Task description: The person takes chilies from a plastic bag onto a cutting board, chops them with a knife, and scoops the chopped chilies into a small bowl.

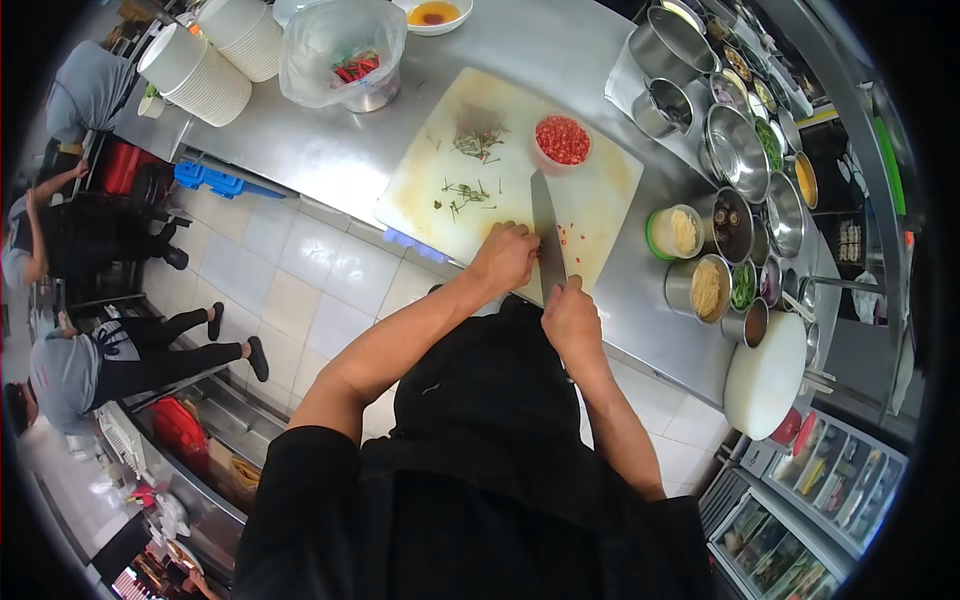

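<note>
My right hand (574, 318) is wrapped round the handle of a wide kitchen knife (546, 225), its blade pointing away from me over the white cutting board (415, 185). Close against the blade's left side, my left hand (508, 257) has its fingers curled down on the board; whatever is under them is hidden. A few red chili pieces (572, 240) lie to the right of the blade. Beyond the knife tip stands a tub of chopped red chili (562, 140). Green chili stems (465, 192) are scattered on the board's left half.
A bowl lined with a plastic bag (340, 60) holds whole red chilies at the back left, near stacked white containers (195, 75). Metal bowls and pots (738, 150) of ingredients crowd the right. Two people (75, 365) are on the far left.
</note>
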Tool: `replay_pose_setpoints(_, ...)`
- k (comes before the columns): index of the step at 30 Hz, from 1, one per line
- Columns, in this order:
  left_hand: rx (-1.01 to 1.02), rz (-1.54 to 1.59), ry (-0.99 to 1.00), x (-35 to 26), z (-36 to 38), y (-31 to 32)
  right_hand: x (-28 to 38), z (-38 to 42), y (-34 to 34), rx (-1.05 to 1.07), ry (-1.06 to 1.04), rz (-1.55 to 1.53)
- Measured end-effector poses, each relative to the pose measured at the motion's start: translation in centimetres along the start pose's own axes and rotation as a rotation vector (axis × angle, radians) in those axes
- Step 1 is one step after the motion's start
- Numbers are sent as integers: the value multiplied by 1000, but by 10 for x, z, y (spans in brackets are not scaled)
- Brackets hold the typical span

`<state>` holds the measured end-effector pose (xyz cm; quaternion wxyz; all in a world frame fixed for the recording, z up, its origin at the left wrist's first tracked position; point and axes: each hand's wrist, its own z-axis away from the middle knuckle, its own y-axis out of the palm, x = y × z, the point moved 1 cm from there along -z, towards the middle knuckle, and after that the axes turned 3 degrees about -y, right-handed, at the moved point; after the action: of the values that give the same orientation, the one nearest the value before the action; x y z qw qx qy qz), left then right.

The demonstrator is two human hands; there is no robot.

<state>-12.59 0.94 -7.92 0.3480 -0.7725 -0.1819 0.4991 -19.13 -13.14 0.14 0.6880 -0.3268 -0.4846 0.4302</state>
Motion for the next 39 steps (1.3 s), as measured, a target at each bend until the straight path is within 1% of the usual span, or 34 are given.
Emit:
replay_pose_setpoints(3,-28,76,51,-2,7,-4,-1,5,-3,-9,-2,-37)
replay_pose_setpoints(5,-81,170,-60,-5,8,-10,-4,3,-1,-17,-7,-37)
replay_pose_setpoints(6,-83,171,-59,-2,7,-10,-4,3,0,0,-15,-33)
replay_pose_setpoints(8,-43,81,3,4,10,-7,-4,3,0,4,-28,-32)
replay_pose_setpoints(10,-31,66,4,-2,8,-8,-3,-3,-9,-7,-32,-34)
replay_pose_setpoints(12,-21,50,3,-5,6,-7,1,-10,-22,85,-41,-19)
replay_pose_setpoints(15,-27,-19,-4,-4,4,-4,5,-4,-24,129,-12,-29)
replay_pose_setpoints(16,-25,-18,-6,-5,4,-5,6,0,-17,132,-14,-22)
replay_pose_setpoints(18,-27,-15,-14,-4,3,-4,8,11,-2,35,69,-82)
replay_pose_setpoints(20,-29,-5,2,-2,6,0,5,7,-10,44,59,-43)
replay_pose_setpoints(22,-9,-17,-5,-5,5,-3,11,-2,-31,171,64,-66)
replay_pose_setpoints(23,-1,-25,-23,-6,3,-5,12,-1,-32,186,80,-56)
replay_pose_setpoints(24,-9,-27,-25,-5,3,-4,11,1,-24,185,74,-52)
replay_pose_setpoints(26,6,-40,-22,-2,5,0,6,8,2,25,55,-46)
replay_pose_setpoints(27,6,-40,-25,-2,3,-1,7,10,1,14,60,-43)
replay_pose_setpoints(28,-23,-28,-5,-2,3,-2,8,9,-6,22,63,-46)
replay_pose_setpoints(29,-45,-14,18,-5,6,-3,10,5,-18,97,72,-71)
replay_pose_setpoints(31,-30,-16,11,-5,6,-4,10,-1,-28,180,94,-104)
replay_pose_setpoints(32,-22,-12,-7,-5,6,-4,9,1,-18,176,87,-102)
replay_pose_setpoints(33,-29,-12,-9,-5,6,-5,6,6,1,76,72,-88)
replay_pose_setpoints(34,-31,-1,-9,-5,6,-6,8,8,6,-27,58,-75)
replay_pose_setpoints(36,-22,11,-11,-3,11,-5,0,10,6,-16,90,-82)
replay_pose_setpoints(38,-7,175,-24,5,8,-8,-10,3,7,-52,25,-123)
replay_pose_setpoints(39,-12,172,-15,6,6,-13,-10,2,6,-41,20,-110)
